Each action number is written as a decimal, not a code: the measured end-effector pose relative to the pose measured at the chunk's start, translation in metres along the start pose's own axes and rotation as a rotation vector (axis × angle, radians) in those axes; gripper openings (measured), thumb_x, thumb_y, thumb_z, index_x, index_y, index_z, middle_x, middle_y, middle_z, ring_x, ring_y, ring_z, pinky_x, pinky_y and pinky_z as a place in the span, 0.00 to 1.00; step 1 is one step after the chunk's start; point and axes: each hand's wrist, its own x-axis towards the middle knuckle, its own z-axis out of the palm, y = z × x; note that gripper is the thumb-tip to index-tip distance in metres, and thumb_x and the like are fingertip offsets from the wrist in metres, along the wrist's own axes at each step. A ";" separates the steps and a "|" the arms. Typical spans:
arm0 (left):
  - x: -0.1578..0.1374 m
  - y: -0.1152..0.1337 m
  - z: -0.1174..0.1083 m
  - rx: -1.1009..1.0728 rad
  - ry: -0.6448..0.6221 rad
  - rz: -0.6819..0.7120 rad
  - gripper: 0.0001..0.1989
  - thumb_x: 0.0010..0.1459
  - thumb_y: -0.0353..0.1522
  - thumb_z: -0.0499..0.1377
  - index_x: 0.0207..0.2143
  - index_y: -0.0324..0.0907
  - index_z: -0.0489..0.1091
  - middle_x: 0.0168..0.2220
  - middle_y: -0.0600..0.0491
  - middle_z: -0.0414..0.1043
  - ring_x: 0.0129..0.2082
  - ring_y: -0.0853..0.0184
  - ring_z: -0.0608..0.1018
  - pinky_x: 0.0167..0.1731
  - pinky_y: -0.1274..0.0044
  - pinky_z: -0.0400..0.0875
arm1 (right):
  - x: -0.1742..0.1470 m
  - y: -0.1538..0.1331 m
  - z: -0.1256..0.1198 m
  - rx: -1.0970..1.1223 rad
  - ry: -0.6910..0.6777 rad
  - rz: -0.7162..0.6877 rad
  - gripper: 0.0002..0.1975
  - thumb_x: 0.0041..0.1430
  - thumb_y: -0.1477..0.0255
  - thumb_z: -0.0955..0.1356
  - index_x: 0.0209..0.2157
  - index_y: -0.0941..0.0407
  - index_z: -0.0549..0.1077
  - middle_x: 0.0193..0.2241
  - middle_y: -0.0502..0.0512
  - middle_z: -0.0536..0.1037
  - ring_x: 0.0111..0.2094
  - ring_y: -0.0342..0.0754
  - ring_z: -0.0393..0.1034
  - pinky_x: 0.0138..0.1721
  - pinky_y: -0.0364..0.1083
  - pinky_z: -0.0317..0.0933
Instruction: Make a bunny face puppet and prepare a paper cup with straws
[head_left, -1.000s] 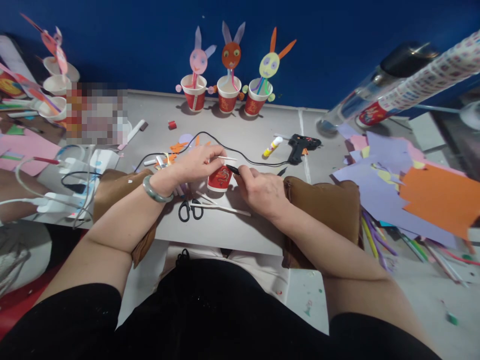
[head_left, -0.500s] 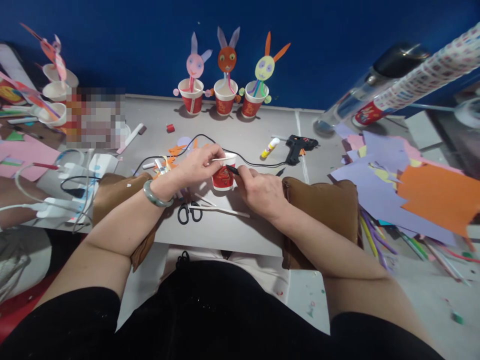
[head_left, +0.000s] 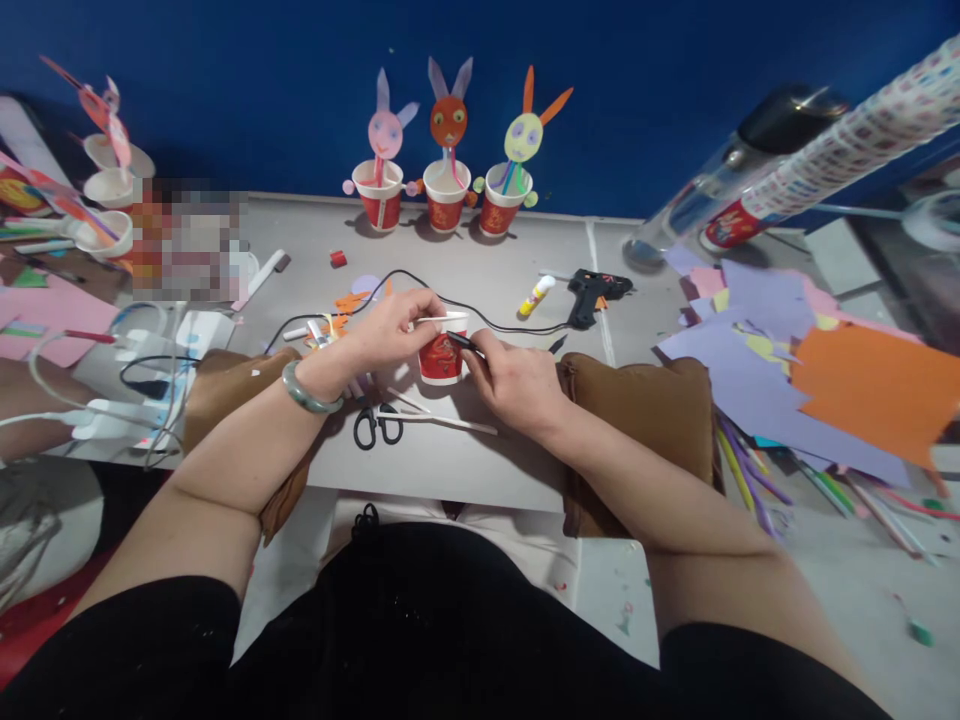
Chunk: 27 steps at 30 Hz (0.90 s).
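Observation:
A red paper cup (head_left: pixel 441 362) with a white rim stands upright on the table in front of me. My left hand (head_left: pixel 401 325) grips its rim from the left, fingers over the top. My right hand (head_left: pixel 517 380) is closed round a slim black pen (head_left: pixel 466 343), whose tip meets or nearly meets the cup's upper side; I cannot tell if it touches. Below the cup lie black-handled scissors (head_left: pixel 379 427) and thin white sticks (head_left: pixel 450 422). Orange paper scraps (head_left: pixel 346 303) are close to my left hand.
Three rabbit-headed paper cups (head_left: pixel 445 195) line the wall. To the right are a glue stick (head_left: pixel 536 297), a black glue gun (head_left: pixel 596 295) with its cable, a clear bottle (head_left: pixel 690 200) and coloured paper (head_left: pixel 870 370). Left are a power strip (head_left: pixel 161 400) and more decorated cups (head_left: pixel 112 230).
The view has shifted slightly. The pen is a little more level against the cup's side, and my right hand has turned a bit. My left hand still holds the cup.

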 end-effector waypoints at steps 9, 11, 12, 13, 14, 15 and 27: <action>-0.003 0.003 0.006 0.021 0.122 0.047 0.06 0.59 0.35 0.57 0.33 0.41 0.70 0.30 0.54 0.75 0.30 0.69 0.73 0.30 0.77 0.65 | 0.002 0.003 0.006 0.085 0.039 0.022 0.28 0.75 0.55 0.51 0.51 0.58 0.72 0.32 0.60 0.83 0.29 0.53 0.73 0.29 0.47 0.41; -0.005 0.004 0.010 0.049 0.174 0.073 0.08 0.61 0.36 0.57 0.33 0.41 0.70 0.30 0.54 0.75 0.30 0.69 0.74 0.30 0.77 0.66 | 0.003 0.003 0.007 0.116 0.047 0.037 0.27 0.74 0.55 0.52 0.51 0.57 0.72 0.32 0.59 0.83 0.28 0.53 0.72 0.29 0.47 0.41; -0.006 0.005 0.012 0.067 0.203 0.086 0.07 0.61 0.36 0.57 0.33 0.41 0.69 0.30 0.54 0.75 0.30 0.69 0.74 0.31 0.76 0.66 | 0.003 0.004 0.008 0.138 0.053 0.043 0.26 0.74 0.55 0.53 0.51 0.57 0.72 0.31 0.59 0.83 0.28 0.53 0.72 0.29 0.47 0.41; -0.007 0.005 0.014 0.091 0.231 0.102 0.07 0.61 0.35 0.57 0.33 0.41 0.69 0.31 0.54 0.76 0.30 0.69 0.74 0.31 0.76 0.67 | 0.004 0.004 0.009 0.164 0.063 0.049 0.25 0.74 0.56 0.53 0.51 0.57 0.72 0.31 0.59 0.83 0.28 0.53 0.72 0.29 0.47 0.42; -0.008 0.005 0.016 0.121 0.260 0.122 0.06 0.62 0.34 0.57 0.33 0.42 0.69 0.31 0.53 0.76 0.30 0.69 0.74 0.32 0.76 0.67 | 0.004 0.004 0.009 0.193 0.074 0.054 0.24 0.74 0.56 0.54 0.50 0.56 0.72 0.31 0.58 0.82 0.27 0.52 0.71 0.29 0.46 0.42; -0.009 0.006 0.018 0.158 0.287 0.150 0.05 0.62 0.33 0.56 0.34 0.42 0.69 0.31 0.53 0.76 0.31 0.68 0.74 0.33 0.75 0.68 | 0.004 0.005 0.010 0.227 0.089 0.060 0.23 0.73 0.56 0.55 0.50 0.56 0.72 0.30 0.57 0.82 0.27 0.52 0.70 0.29 0.46 0.42; -0.012 0.000 0.031 0.474 0.526 0.516 0.06 0.66 0.31 0.54 0.33 0.44 0.66 0.27 0.55 0.73 0.30 0.65 0.73 0.50 0.64 0.71 | 0.009 0.003 0.013 1.296 -0.043 0.104 0.16 0.66 0.53 0.64 0.35 0.52 0.64 0.18 0.41 0.61 0.20 0.41 0.51 0.25 0.42 0.48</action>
